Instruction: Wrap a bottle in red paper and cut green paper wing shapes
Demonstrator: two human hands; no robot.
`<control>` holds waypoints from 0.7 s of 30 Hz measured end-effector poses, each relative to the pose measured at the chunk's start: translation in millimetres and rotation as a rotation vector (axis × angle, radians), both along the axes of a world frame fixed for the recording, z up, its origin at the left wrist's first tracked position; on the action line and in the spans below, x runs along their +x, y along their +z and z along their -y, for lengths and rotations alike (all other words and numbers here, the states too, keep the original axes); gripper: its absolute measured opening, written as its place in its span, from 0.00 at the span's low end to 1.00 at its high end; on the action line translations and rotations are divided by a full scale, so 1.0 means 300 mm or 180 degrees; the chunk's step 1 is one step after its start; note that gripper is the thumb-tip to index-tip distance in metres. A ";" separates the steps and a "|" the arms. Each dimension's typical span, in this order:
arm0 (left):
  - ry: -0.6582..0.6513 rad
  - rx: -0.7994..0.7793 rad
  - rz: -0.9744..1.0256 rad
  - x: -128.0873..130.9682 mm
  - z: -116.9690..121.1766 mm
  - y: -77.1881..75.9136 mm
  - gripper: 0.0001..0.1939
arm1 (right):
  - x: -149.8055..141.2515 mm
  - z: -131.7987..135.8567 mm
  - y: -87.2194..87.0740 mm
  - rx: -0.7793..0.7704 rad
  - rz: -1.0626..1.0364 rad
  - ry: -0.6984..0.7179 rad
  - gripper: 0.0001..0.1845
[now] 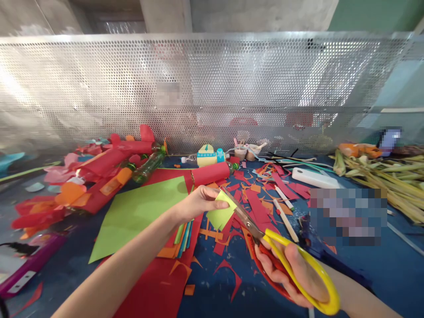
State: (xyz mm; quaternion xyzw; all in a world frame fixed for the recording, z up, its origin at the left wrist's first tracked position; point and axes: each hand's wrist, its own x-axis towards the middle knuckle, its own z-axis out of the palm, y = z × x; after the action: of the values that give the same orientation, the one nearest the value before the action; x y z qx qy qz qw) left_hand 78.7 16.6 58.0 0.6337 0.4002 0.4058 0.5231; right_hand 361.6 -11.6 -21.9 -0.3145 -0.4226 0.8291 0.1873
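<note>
My left hand [198, 202] pinches a small light-green paper piece [220, 213] above the blue table. My right hand [291, 276] grips scissors [281, 247] with yellow and red handles. Their metal blades point up-left and meet the top edge of the green piece. A large light-green sheet [137, 212] lies flat to the left, under my left forearm, on top of red paper [159, 282].
Red and orange paper scraps [258, 198] litter the blue table [215, 291]. Paper-wrapped bottle crafts [109, 168] lie at the left, a red roll [212, 173] in the middle. Green plant stalks [391, 176] are piled at right. A perforated metal screen [212, 88] closes the back.
</note>
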 end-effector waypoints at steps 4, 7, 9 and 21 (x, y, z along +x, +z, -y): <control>0.0029 -0.0008 -0.0018 -0.002 -0.002 -0.005 0.08 | 0.014 -0.022 0.007 -0.0004 -0.0011 0.0134 0.29; 0.0050 -0.0025 -0.0026 -0.002 -0.003 -0.007 0.08 | -0.004 -0.022 0.007 0.0017 0.0014 0.0212 0.29; 0.0065 -0.0043 -0.0023 -0.001 -0.003 -0.006 0.08 | -0.032 -0.009 0.017 0.0046 0.0066 0.0240 0.30; -0.0050 -0.0186 -0.0035 0.010 -0.006 -0.014 0.11 | -0.084 0.002 0.051 0.0872 0.0215 0.0371 0.41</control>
State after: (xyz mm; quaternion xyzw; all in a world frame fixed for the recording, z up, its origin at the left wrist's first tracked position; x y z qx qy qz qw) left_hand 81.7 18.3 53.7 0.6235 0.4098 0.3863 0.5423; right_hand 336.4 -12.2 -6.6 -0.2886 -0.5554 0.7621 0.1657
